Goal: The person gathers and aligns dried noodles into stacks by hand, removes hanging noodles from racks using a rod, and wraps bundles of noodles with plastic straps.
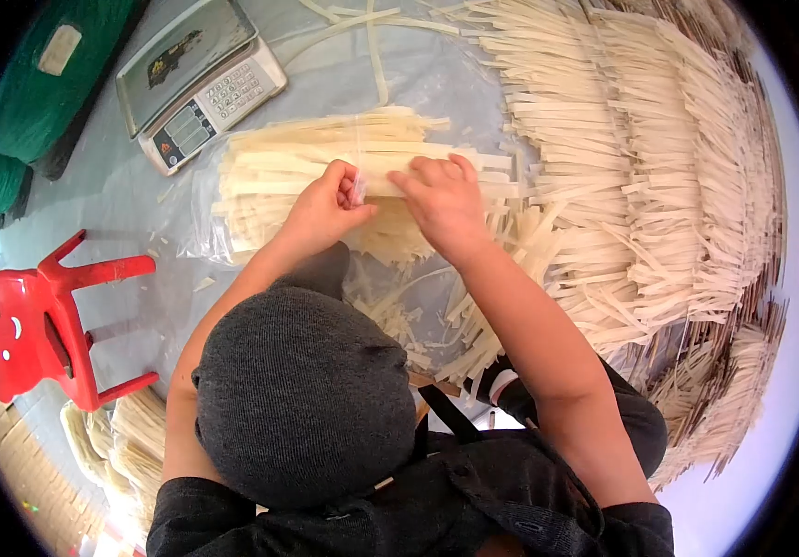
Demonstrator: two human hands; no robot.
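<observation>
A clear plastic bag (203, 218) holds a bundle of flat, pale yellow strips (274, 153). My left hand (325, 212) is closed at the bag's edge near the middle of the bundle, its fingers curled on the thin plastic. Just to the right, my right hand (438, 200) rests over the strips with its fingers bent and somewhat apart. Parts of both palms and the plastic beneath them are hidden.
Stacked rows of pale strips (641, 167) fill the right side. A digital scale (200, 88) stands at the upper left, near green sacks (42, 79). A red chair (24, 330) lies at the left. A dark cap (302, 399) covers the lower middle.
</observation>
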